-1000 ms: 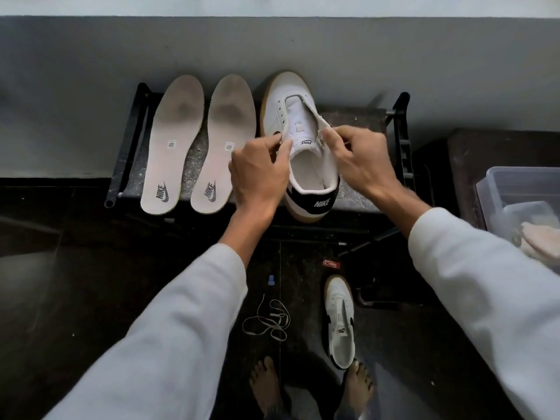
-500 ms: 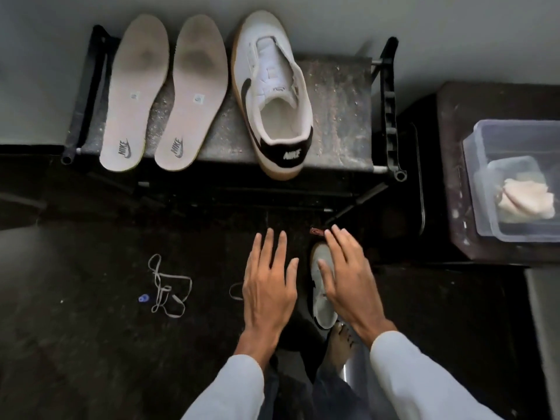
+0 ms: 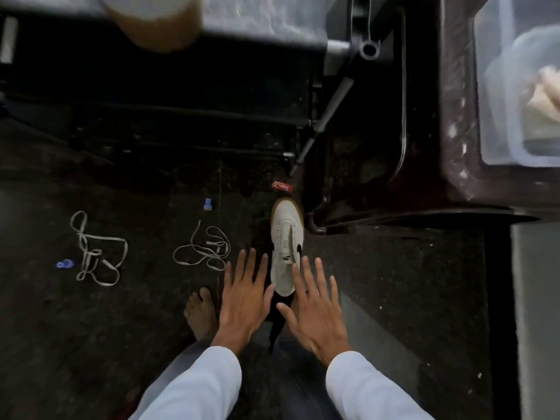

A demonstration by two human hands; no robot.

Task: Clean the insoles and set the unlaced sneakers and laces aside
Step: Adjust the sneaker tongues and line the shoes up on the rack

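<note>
**Both hands spread flat over the sneaker on the floor**

Two forearms in pale sleeves (image 3: 197,386) reach forward and down from the bottom edge, close to parallel. The left hand (image 3: 245,298) is palm down with its fingers straight and fanned, holding nothing; its thumb lies beside the heel end of the white sneaker (image 3: 285,237). The right hand (image 3: 315,310) is posed the same way, open and empty, and its forefinger crosses over the shoe's right side. Whether either hand actually touches the shoe cannot be told. A bare foot (image 3: 201,313) stands just left of the left hand.

The sneaker lies on the dark floor (image 3: 394,283) with its toe pointing away, unlaced, tan sole edge showing at the toe. Left of it lies one loose lace (image 3: 203,247), and another lace (image 3: 97,253) lies farther left, well apart from the shoe. A red wrapper (image 3: 281,186) lies just past the toe. Beyond stands a black rack (image 3: 181,110), with the blurred heel of a second sneaker (image 3: 154,22) jutting over its top shelf. At far right a clear plastic box (image 3: 500,116) sits on a dark cabinet (image 3: 454,147).
</note>
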